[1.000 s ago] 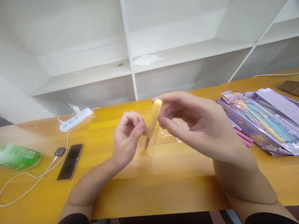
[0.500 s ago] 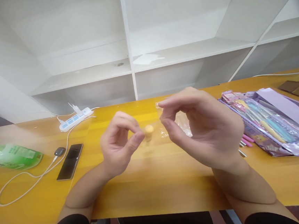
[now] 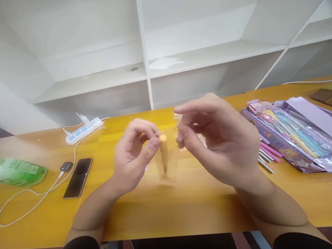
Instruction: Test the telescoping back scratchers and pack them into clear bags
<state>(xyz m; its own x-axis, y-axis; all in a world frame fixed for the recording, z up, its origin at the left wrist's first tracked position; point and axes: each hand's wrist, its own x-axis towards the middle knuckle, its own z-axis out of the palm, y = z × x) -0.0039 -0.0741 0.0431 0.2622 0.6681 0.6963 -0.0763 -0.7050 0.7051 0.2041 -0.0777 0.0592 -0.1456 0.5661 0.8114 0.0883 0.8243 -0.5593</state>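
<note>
Pinches clear film (image 3: 171, 157) at frame centre in the grip of the left hand (image 3: 136, 154). Curls the right hand (image 3: 221, 141) right of centre; cannot tell whether pinching the film. Shows the yellow pen-like item (image 3: 164, 153) near upright at frame centre, just beside the left hand, over the tabletop (image 3: 191, 211). Records a purple box (image 3: 289, 155) at right.
</note>
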